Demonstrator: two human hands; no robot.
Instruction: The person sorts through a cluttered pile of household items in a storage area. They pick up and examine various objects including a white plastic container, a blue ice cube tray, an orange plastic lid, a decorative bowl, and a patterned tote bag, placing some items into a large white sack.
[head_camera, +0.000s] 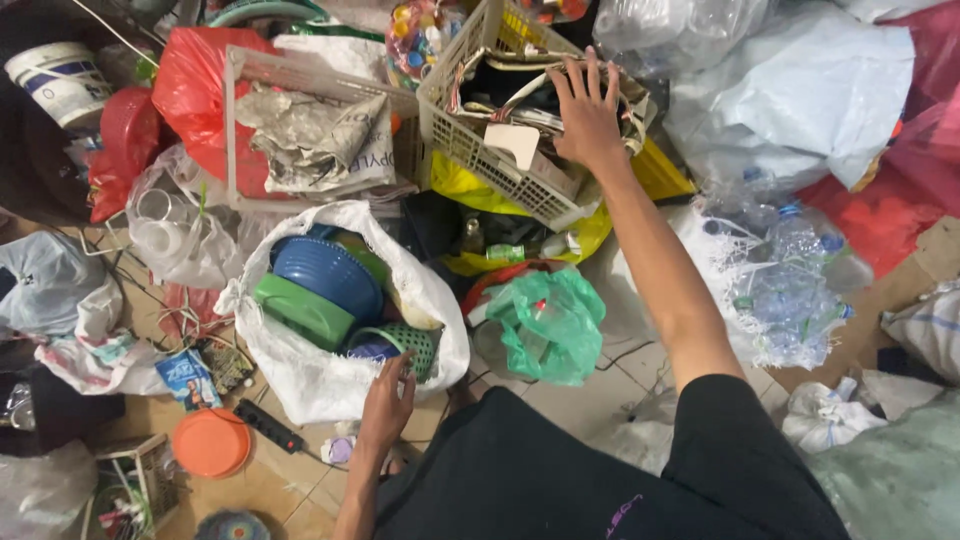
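Note:
My right hand (587, 115) reaches far forward, fingers spread, palm down on the clutter inside a cream plastic basket (470, 145) that holds wires, cards and scraps. My left hand (385, 410) rests near my body on the front rim of a white sack (310, 385), fingers lightly curled against the fabric. Inside the sack lie a blue plastic bowl (325, 270), a green lid (300, 310) and a small green mesh basket (410, 345), which sits just above my left fingers.
A green plastic bag (550, 325) lies between my arms. Clear bags of plastic bottles (790, 280) sit right. A second cream basket with crumpled newspaper (310, 135) and a red bag (195, 85) are at the back left. An orange lid (210, 442) and black remote (268, 426) lie on the tile floor.

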